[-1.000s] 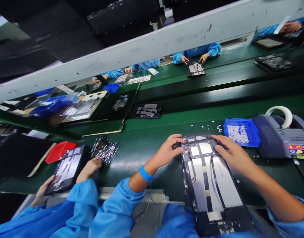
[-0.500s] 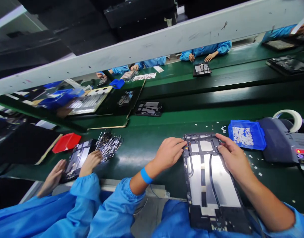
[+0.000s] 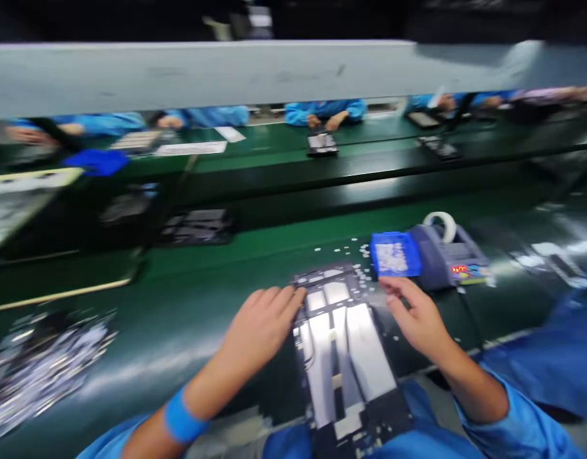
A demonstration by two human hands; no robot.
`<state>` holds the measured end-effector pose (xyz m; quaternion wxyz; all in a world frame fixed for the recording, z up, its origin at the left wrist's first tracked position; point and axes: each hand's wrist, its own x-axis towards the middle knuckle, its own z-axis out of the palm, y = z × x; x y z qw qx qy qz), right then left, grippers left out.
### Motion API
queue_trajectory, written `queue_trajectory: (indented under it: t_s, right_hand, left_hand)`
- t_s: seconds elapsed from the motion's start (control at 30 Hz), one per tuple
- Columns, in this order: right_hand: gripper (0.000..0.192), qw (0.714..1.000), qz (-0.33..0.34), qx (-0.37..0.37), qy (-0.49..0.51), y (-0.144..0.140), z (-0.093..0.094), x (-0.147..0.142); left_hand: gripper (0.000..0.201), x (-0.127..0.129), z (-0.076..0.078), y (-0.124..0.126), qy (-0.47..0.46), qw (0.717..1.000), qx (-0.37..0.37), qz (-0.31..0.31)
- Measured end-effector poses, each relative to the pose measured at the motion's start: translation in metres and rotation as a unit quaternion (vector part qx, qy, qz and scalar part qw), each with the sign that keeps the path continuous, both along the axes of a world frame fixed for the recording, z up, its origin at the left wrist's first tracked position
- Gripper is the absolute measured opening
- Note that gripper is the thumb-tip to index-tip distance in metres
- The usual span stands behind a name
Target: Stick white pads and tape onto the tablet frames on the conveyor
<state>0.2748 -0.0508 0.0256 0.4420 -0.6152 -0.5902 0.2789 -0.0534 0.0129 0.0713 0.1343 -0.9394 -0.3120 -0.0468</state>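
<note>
A tablet with its back off (image 3: 341, 344), showing silver plates, black strips and cables, lies at a tilt, its far end on the green bench and its near end over my lap. My left hand (image 3: 265, 322) holds its upper left edge, fingers on the rim and a blue band on the wrist. Off the tablet's right side, my right hand (image 3: 415, 315) hovers with thumb and forefinger a little apart and nothing visible between them. Just beyond those fingers is a blue tray (image 3: 413, 255) of small white pieces.
Right of the tray stands a grey tape dispenser (image 3: 449, 255) with a lit display. White bits lie scattered on the bench. At left are a blurred heap of metallic strips (image 3: 59, 363) and another tablet (image 3: 198, 226). Co-workers sit across; a grey beam (image 3: 274, 73) spans above.
My right hand has let go of the tablet's upper right edge and moved right, toward the blue tray. My left hand stays on the tablet. The view has swung right and levelled.
</note>
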Motion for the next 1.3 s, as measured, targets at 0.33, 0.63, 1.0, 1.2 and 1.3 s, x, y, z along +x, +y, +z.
queue_trajectory:
  t_s: [0.33, 0.63, 1.0, 1.2, 1.3]
  right_hand:
    - [0.05, 0.875, -0.353, -0.078, 0.322, -0.054, -0.037, 0.129]
    - [0.047, 0.831, -0.334, -0.078, 0.438, -0.019, -0.067, 0.126]
    - [0.034, 0.88, -0.251, -0.039, 0.4, -0.047, -0.015, 0.071]
    - [0.013, 0.975, 0.032, -0.023, 0.219, -0.008, 0.049, -0.033]
    - [0.013, 0.972, 0.133, -0.014, 0.194, 0.013, 0.069, -0.065]
  left_hand:
    - [0.041, -0.014, -0.021, 0.026, -0.113, 0.993, -0.034, -0.008]
    - [0.04, -0.026, -0.013, 0.026, -0.129, 0.989, -0.055, 0.037]
    - [0.035, -0.018, 0.011, 0.008, -0.254, 0.943, -0.16, 0.145]
    - [0.033, 0.036, 0.031, -0.011, -0.403, 0.797, -0.408, 0.188]
    - [0.039, 0.057, 0.034, -0.016, -0.469, 0.705, -0.496, 0.192]
